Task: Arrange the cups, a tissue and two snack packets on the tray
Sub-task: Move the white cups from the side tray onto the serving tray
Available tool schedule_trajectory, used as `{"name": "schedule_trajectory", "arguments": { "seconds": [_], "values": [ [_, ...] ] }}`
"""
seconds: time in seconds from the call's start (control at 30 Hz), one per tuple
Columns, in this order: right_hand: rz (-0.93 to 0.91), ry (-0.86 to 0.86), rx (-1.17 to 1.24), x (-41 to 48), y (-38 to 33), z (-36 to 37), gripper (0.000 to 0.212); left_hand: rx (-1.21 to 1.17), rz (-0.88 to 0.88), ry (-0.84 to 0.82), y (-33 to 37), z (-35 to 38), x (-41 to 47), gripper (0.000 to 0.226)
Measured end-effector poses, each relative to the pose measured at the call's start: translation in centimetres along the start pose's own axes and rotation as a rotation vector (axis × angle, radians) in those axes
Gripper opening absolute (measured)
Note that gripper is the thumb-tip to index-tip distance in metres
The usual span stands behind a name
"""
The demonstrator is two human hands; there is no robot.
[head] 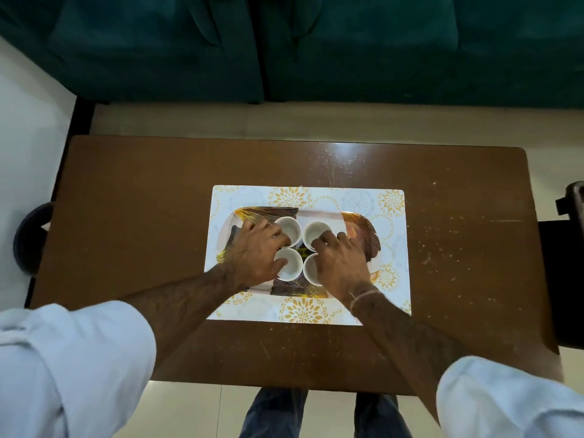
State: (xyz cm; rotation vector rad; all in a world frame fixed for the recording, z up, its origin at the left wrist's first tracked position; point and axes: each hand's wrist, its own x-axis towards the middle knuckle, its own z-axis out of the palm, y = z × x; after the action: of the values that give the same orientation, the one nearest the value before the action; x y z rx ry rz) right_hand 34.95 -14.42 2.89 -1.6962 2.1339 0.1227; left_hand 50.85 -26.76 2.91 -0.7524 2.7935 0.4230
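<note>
Several white cups stand close together in a square on the leaf-patterned tray (pixel 360 230). My left hand (pixel 252 252) lies over the tray's left half. Its fingers curl against the far left cup (pixel 290 229) and its thumb sits on the rim of the near left cup (pixel 291 266). My right hand (pixel 343 265) covers most of the near right cup (pixel 309 267). Its fingertips pinch the near rim of the far right cup (pixel 317 230). No tissue or snack packet is in view.
The tray rests on a white and yellow floral placemat (pixel 390 203) in the middle of a brown table (pixel 142 200). A green sofa (pixel 284 49) stands beyond the table. A dark chair-like object (pixel 565 279) is at the right edge, and a dark round object (pixel 31 238) at the left.
</note>
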Motion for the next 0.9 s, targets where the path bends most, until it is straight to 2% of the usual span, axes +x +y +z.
{"name": "schedule_trajectory", "arguments": {
  "seconds": [0.13, 0.3, 0.4, 0.47, 0.6, 0.8, 0.9],
  "values": [
    [0.011, -0.049, -0.012, 0.6, 0.2, 0.1, 0.055, -0.018, -0.023, 0.054, 0.4, 0.7, 0.1, 0.027],
    [0.014, -0.056, -0.002, 0.6, 0.2, 0.4, 0.067, -0.086, -0.055, 0.049, 0.7, 0.8, -0.1, 0.026],
    [0.015, -0.032, 0.005, 0.5, 0.2, 0.4, 0.063, -0.123, -0.071, 0.04, 0.7, 0.7, -0.1, 0.037],
    [0.029, 0.022, 0.055, 0.2, 0.3, 0.2, 0.055, -0.16, -0.079, 0.091, 0.9, 0.4, -0.1, 0.042],
    [0.045, 0.154, 0.215, -0.9, 0.8, -0.6, 0.052, -0.22, -0.119, 0.2, 2.5, -0.7, 1.0, 0.031],
    [0.121, 0.286, 0.302, -3.4, 7.3, -1.8, 0.052, -0.242, -0.06, 0.201, 9.4, -1.4, 6.9, 0.028],
    [0.217, 0.266, 0.303, -5.0, 13.0, -1.8, 0.058, -0.254, -0.028, 0.157, 14.2, -1.4, 10.8, 0.035]
  ]
}}
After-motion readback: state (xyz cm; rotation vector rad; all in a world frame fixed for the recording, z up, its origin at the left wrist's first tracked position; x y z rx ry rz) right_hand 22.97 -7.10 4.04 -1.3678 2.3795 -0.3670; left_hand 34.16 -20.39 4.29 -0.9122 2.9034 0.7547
